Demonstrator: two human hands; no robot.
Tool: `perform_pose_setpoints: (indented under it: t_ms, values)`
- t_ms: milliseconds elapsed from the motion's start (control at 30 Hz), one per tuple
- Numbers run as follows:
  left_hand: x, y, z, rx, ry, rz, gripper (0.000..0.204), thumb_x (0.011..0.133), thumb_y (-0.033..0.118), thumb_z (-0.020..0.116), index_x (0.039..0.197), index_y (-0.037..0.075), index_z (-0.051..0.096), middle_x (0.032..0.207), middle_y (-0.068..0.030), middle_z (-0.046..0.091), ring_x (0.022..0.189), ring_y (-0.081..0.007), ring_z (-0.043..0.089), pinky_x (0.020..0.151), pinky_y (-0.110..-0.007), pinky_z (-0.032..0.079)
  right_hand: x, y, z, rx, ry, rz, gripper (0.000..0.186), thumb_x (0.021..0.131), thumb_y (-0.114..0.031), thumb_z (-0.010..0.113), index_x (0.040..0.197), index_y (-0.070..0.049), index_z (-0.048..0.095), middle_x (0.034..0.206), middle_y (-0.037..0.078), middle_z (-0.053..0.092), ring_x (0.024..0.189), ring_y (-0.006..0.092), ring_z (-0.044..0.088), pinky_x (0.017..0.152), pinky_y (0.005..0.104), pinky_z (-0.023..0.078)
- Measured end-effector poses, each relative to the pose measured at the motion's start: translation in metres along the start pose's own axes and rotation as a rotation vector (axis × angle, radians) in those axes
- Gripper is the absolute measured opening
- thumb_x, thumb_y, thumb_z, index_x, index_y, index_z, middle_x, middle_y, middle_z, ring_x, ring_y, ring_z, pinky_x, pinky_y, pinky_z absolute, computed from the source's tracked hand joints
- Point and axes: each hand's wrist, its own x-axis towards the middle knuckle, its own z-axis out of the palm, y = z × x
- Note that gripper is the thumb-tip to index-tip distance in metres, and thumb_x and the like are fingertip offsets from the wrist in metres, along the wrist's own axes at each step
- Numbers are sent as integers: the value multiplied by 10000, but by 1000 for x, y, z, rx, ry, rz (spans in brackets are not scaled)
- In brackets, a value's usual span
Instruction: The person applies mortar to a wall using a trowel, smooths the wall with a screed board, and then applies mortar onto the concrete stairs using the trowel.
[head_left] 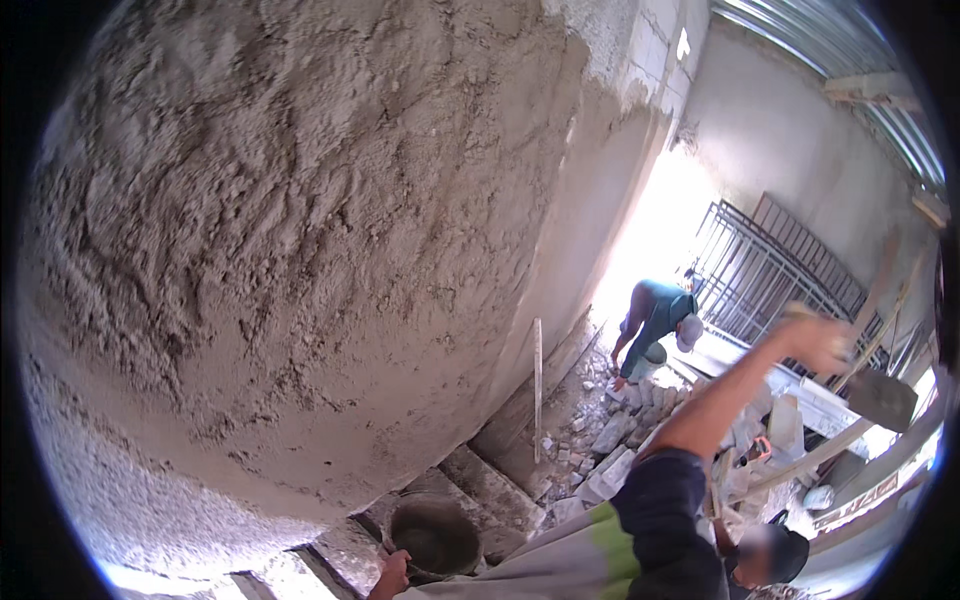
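My right arm reaches up and out to the right, and my right hand is closed round a trowel. Its grey metal blade hangs beyond the fist, away from the wall. Low in the view, my left hand grips the near left rim of a dark round bucket. Grey wet-looking mortar lies inside the bucket. A large wall on my left bears rough, lumpy wet mortar, smoother toward its far end.
Concrete steps run beside the bucket. An upright wooden strip stands near the wall. One person bends over rubble; another person in a dark cap is at the lower right. Metal railings lean at the back.
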Motion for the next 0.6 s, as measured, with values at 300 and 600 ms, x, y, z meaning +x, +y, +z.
perform_pose_setpoints:
  t_ms: [300,600]
  values:
    - [-66,-18,9,-22,128,271,540,593,139,720,1098,33,561,965,-207,601,958,-348,562,848,-396,461,-219,-30,-591,-662,-2635,824,541,801,-291,628,1274,-71,484,1144,151,584,1029,295,577,867,381,446]
    - [-119,-43,-84,463,206,797,366,537,66,749,853,16,573,811,-178,585,760,-352,592,668,-424,482,-95,-45,-757,-836,-3305,689,354,740,-273,631,1018,-53,644,1001,231,648,933,375,629,786,463,501]
